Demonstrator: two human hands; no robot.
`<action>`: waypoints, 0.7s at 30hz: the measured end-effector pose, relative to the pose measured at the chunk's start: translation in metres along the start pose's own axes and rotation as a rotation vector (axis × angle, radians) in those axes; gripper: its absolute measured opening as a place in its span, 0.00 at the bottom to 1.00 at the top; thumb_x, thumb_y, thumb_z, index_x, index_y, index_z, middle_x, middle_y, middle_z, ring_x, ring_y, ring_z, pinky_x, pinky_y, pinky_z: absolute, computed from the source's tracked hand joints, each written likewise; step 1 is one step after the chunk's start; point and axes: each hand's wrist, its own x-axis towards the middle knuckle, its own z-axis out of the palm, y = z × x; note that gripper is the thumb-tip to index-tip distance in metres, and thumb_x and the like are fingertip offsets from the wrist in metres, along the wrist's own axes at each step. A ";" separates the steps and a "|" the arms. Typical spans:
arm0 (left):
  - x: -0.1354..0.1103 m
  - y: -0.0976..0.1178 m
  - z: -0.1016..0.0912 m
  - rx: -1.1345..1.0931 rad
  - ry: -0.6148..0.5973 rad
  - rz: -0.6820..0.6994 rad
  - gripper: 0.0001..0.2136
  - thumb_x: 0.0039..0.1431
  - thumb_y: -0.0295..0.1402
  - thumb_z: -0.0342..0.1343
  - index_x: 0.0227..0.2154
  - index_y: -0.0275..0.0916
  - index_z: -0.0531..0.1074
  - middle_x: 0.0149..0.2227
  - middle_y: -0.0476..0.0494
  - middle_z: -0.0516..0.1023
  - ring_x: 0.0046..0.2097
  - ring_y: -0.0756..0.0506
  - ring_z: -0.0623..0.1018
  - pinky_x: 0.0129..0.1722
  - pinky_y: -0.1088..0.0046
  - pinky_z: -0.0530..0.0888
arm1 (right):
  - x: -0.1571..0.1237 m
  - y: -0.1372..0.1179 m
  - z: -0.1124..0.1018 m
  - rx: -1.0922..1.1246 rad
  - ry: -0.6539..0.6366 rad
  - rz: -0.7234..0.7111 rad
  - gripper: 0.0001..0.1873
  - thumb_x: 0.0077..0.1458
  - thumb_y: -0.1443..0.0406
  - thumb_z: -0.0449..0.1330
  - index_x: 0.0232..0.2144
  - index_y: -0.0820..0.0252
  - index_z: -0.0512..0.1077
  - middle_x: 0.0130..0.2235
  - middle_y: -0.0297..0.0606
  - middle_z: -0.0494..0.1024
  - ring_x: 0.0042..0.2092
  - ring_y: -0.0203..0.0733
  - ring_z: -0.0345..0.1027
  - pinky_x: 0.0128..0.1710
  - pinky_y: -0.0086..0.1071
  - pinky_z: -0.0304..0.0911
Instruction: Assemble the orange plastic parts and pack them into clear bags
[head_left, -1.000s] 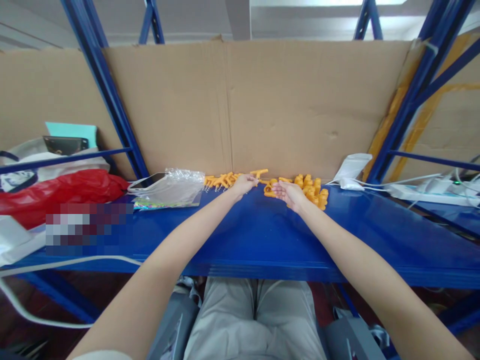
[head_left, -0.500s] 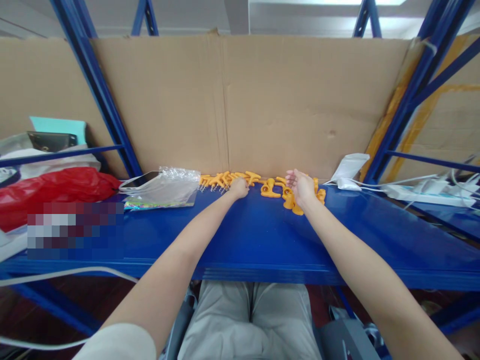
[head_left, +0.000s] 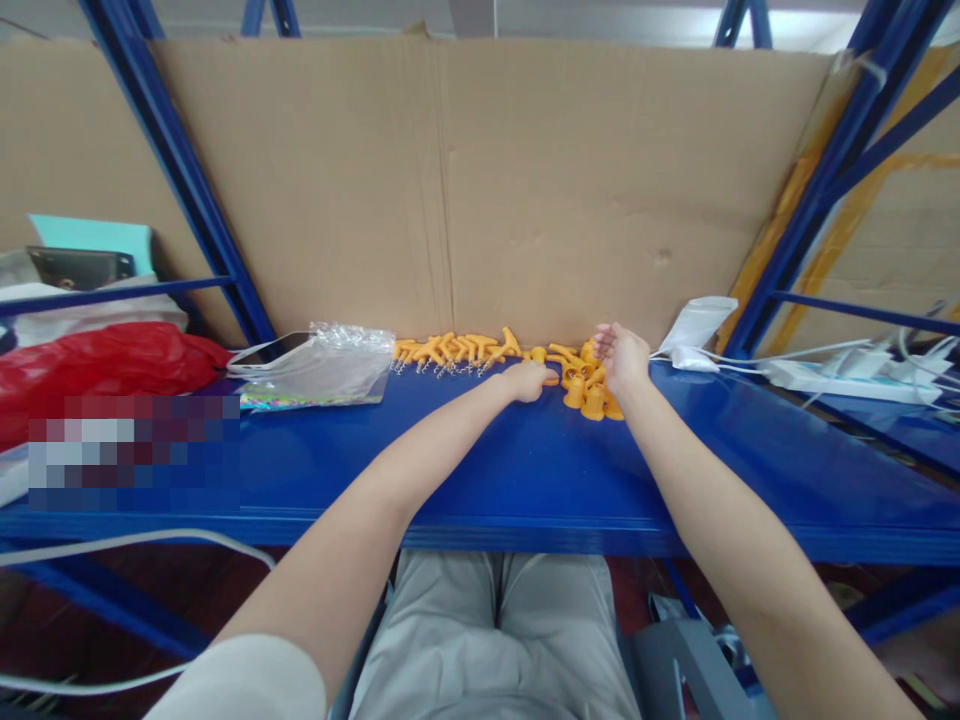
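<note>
Along the cardboard lies a row of orange T-handled corkscrews (head_left: 450,350), their metal spirals pointing towards me. My left hand (head_left: 529,381) is closed at an orange bell-shaped corkscrew part (head_left: 537,354) just right of that row; its fingertips are mostly hidden. A cluster of orange bell-shaped parts (head_left: 592,402) stands and lies further right, some partly covered. My right hand (head_left: 624,358) is beside this cluster at its right edge, palm turned left, fingers loosely bent and apart, with nothing visible in them.
A clear plastic bag (head_left: 345,370) lies left of the corkscrews, and a red plastic bag (head_left: 112,365) beyond it. To the right are a white packet (head_left: 697,330) and a white power strip (head_left: 847,378) with cables. Cardboard (head_left: 555,180) walls off the blue shelf's (head_left: 510,480) back.
My left hand has moved right, from the corkscrew row to the bell-shaped part. More corkscrews now show where it was. My right hand has shifted slightly right, and the view has tilted down.
</note>
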 end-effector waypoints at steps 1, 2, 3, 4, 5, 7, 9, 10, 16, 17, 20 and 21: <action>0.000 0.005 -0.003 0.058 -0.094 -0.023 0.16 0.52 0.21 0.52 0.40 0.41 0.77 0.41 0.42 0.80 0.44 0.42 0.79 0.49 0.68 0.73 | -0.001 0.000 0.000 -0.001 0.003 0.009 0.13 0.57 0.68 0.52 0.22 0.58 0.68 0.20 0.31 0.71 0.21 0.30 0.63 0.21 0.23 0.60; -0.001 0.011 -0.006 0.109 -0.143 -0.053 0.15 0.54 0.22 0.51 0.42 0.41 0.77 0.43 0.41 0.79 0.46 0.41 0.79 0.50 0.66 0.73 | -0.002 -0.001 0.001 -0.001 0.004 0.019 0.14 0.58 0.68 0.51 0.22 0.59 0.68 0.20 0.31 0.71 0.21 0.29 0.62 0.20 0.23 0.59; -0.001 0.016 -0.010 0.161 -0.174 -0.082 0.14 0.56 0.22 0.50 0.42 0.39 0.76 0.44 0.38 0.79 0.48 0.40 0.78 0.50 0.65 0.73 | -0.002 -0.001 0.001 -0.003 0.002 0.025 0.14 0.58 0.68 0.51 0.22 0.59 0.69 0.20 0.31 0.71 0.20 0.29 0.62 0.19 0.22 0.59; -0.001 0.022 -0.015 0.220 -0.209 -0.108 0.14 0.58 0.23 0.50 0.43 0.38 0.76 0.46 0.37 0.78 0.50 0.40 0.77 0.50 0.65 0.73 | -0.002 -0.002 0.001 -0.005 0.000 0.029 0.14 0.58 0.69 0.51 0.22 0.60 0.68 0.20 0.30 0.71 0.20 0.28 0.62 0.19 0.21 0.58; -0.001 0.027 -0.019 0.276 -0.240 -0.130 0.14 0.59 0.23 0.49 0.45 0.37 0.75 0.47 0.36 0.77 0.52 0.40 0.76 0.50 0.66 0.73 | -0.002 -0.002 0.000 -0.008 0.000 0.030 0.14 0.58 0.69 0.52 0.21 0.60 0.68 0.19 0.30 0.70 0.20 0.28 0.62 0.18 0.21 0.57; 0.000 0.037 -0.025 0.354 -0.294 -0.165 0.15 0.59 0.24 0.50 0.48 0.36 0.73 0.50 0.34 0.76 0.54 0.39 0.75 0.50 0.66 0.73 | -0.002 -0.003 0.000 -0.018 0.005 0.016 0.14 0.58 0.69 0.53 0.21 0.60 0.68 0.19 0.29 0.70 0.19 0.27 0.61 0.17 0.20 0.56; 0.004 0.045 -0.028 0.403 -0.329 -0.196 0.15 0.59 0.27 0.51 0.49 0.34 0.73 0.51 0.31 0.76 0.54 0.38 0.75 0.52 0.64 0.72 | -0.001 -0.003 -0.001 -0.027 0.010 -0.004 0.14 0.58 0.69 0.53 0.21 0.60 0.68 0.18 0.28 0.69 0.18 0.27 0.61 0.16 0.19 0.55; 0.006 0.048 -0.028 0.418 -0.328 -0.210 0.16 0.59 0.28 0.51 0.50 0.33 0.72 0.51 0.30 0.76 0.54 0.38 0.75 0.53 0.62 0.70 | -0.001 -0.004 -0.001 -0.031 0.015 -0.011 0.14 0.58 0.69 0.53 0.20 0.60 0.68 0.18 0.28 0.69 0.17 0.27 0.60 0.16 0.19 0.55; 0.015 0.045 -0.017 0.311 -0.252 -0.108 0.26 0.57 0.28 0.50 0.60 0.40 0.63 0.62 0.38 0.67 0.62 0.39 0.67 0.60 0.58 0.64 | -0.001 -0.008 -0.001 -0.019 0.080 0.002 0.18 0.61 0.71 0.48 0.20 0.62 0.68 0.17 0.28 0.68 0.17 0.25 0.60 0.16 0.18 0.54; 0.016 0.042 -0.014 0.280 -0.251 -0.067 0.28 0.57 0.28 0.50 0.62 0.43 0.60 0.65 0.41 0.63 0.64 0.40 0.64 0.61 0.58 0.63 | -0.001 -0.009 -0.001 -0.020 0.081 0.001 0.18 0.61 0.70 0.49 0.20 0.62 0.67 0.18 0.28 0.68 0.17 0.25 0.60 0.16 0.18 0.54; 0.020 0.035 -0.006 0.223 -0.258 0.014 0.30 0.56 0.27 0.49 0.63 0.46 0.58 0.67 0.45 0.58 0.66 0.41 0.60 0.62 0.58 0.63 | 0.002 -0.008 -0.004 -0.032 0.083 0.001 0.17 0.61 0.70 0.49 0.20 0.62 0.67 0.18 0.29 0.69 0.17 0.25 0.59 0.16 0.18 0.54; 0.022 0.034 -0.004 0.219 -0.263 0.027 0.28 0.55 0.27 0.49 0.61 0.45 0.61 0.67 0.45 0.59 0.66 0.41 0.61 0.61 0.59 0.63 | 0.003 -0.008 -0.005 -0.036 0.083 0.001 0.17 0.61 0.70 0.49 0.20 0.62 0.67 0.18 0.29 0.69 0.17 0.25 0.59 0.16 0.18 0.54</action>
